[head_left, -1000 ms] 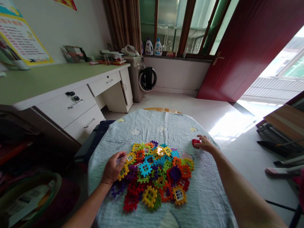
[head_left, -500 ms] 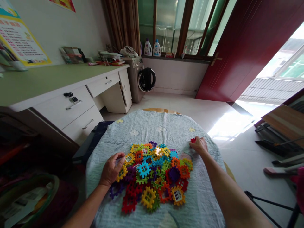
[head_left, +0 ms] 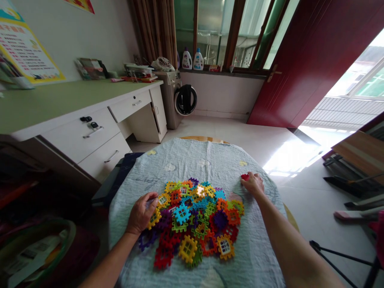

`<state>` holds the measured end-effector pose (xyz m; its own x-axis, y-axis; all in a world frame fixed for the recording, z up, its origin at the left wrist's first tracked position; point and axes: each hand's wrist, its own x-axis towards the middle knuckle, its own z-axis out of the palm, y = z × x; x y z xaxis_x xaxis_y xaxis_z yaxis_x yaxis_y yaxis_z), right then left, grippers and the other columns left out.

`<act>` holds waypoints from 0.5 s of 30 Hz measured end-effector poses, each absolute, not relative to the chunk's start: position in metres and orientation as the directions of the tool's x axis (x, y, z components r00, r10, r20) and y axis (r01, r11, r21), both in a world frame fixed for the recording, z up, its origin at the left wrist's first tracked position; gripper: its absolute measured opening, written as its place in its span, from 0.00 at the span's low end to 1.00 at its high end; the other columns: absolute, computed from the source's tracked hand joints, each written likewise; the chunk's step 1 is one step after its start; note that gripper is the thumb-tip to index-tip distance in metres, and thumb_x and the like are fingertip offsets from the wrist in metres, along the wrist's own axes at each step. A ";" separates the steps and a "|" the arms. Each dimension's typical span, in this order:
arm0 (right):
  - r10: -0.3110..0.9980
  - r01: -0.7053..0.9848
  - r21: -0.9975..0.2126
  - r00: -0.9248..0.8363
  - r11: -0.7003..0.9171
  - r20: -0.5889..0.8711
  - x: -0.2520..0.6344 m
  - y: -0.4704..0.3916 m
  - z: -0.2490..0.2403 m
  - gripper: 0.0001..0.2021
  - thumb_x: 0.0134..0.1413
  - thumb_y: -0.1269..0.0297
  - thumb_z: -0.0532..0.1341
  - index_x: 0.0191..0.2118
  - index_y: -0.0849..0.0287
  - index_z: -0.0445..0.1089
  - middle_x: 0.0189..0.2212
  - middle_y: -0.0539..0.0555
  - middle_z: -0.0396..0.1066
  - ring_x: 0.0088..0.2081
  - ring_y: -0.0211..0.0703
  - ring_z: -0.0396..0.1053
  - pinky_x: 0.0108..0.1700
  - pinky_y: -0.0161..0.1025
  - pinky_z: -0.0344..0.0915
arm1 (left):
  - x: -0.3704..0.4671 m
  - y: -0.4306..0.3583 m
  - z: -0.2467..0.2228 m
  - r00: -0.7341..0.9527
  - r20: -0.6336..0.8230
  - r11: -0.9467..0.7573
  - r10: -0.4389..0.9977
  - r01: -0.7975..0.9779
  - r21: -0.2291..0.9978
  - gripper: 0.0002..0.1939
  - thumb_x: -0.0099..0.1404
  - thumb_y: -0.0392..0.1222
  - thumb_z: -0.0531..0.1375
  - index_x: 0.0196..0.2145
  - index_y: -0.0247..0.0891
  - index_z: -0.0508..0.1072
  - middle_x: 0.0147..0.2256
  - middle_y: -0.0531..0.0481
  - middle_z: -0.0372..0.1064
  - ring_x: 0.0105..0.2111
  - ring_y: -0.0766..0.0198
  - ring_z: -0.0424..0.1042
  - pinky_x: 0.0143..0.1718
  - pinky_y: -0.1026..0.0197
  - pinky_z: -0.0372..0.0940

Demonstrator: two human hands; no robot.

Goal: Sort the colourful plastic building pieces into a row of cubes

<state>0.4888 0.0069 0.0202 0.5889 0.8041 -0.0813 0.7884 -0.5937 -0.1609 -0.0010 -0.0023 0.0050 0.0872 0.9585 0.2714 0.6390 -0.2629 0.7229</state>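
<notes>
A heap of colourful plastic interlocking blocks (head_left: 182, 214), square with notched edges and many with window grids, lies on the cloth-covered table. My left hand (head_left: 141, 215) rests against the heap's left edge beside a yellow block (head_left: 154, 219). Its fingers are curled, with thumb and index tips close together; whatever is between them is too small to make out. Well to the right of the heap, my right hand (head_left: 254, 184) is at a red block (head_left: 245, 176) near the table's right edge. Its fingers are spread apart beside that block, which they partly hide.
A pale blue cloth (head_left: 192, 158) covers the round table. To the left stand a desk (head_left: 75, 100) with drawers and a basket (head_left: 72, 232). A washing machine (head_left: 171, 104) with its door open is at the back. Black metal legs (head_left: 339, 254) stand on the right.
My right hand has loosened its fingers and drawn back slightly from the red block, more of which now shows. My left hand and the heap look unchanged.
</notes>
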 end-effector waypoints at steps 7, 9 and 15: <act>0.809 0.795 -0.154 0.584 -0.587 -0.065 0.485 0.005 0.021 0.27 0.51 0.51 0.56 0.57 0.52 0.66 0.54 0.61 0.63 0.53 0.61 0.62 0.48 0.50 0.62 | 0.000 -0.002 0.006 0.086 0.273 -0.263 0.958 0.640 0.722 0.19 0.61 0.56 0.55 0.39 0.39 0.73 0.39 0.45 0.77 0.41 0.55 0.76 0.46 0.54 0.70; 0.807 0.793 -0.156 0.587 -0.589 -0.059 0.485 0.005 0.020 0.28 0.50 0.51 0.57 0.58 0.51 0.65 0.56 0.61 0.62 0.53 0.62 0.61 0.50 0.52 0.61 | -0.001 -0.002 0.006 0.087 0.274 -0.265 0.958 0.639 0.722 0.18 0.61 0.56 0.55 0.39 0.39 0.73 0.39 0.45 0.77 0.41 0.55 0.76 0.47 0.54 0.70; 0.797 0.780 -0.180 0.602 -0.599 -0.046 0.483 0.004 0.017 0.27 0.53 0.51 0.55 0.59 0.50 0.65 0.55 0.61 0.61 0.54 0.61 0.61 0.51 0.50 0.61 | -0.001 -0.002 0.006 0.088 0.272 -0.263 0.958 0.648 0.715 0.19 0.61 0.57 0.55 0.39 0.40 0.74 0.39 0.46 0.77 0.41 0.55 0.76 0.48 0.54 0.70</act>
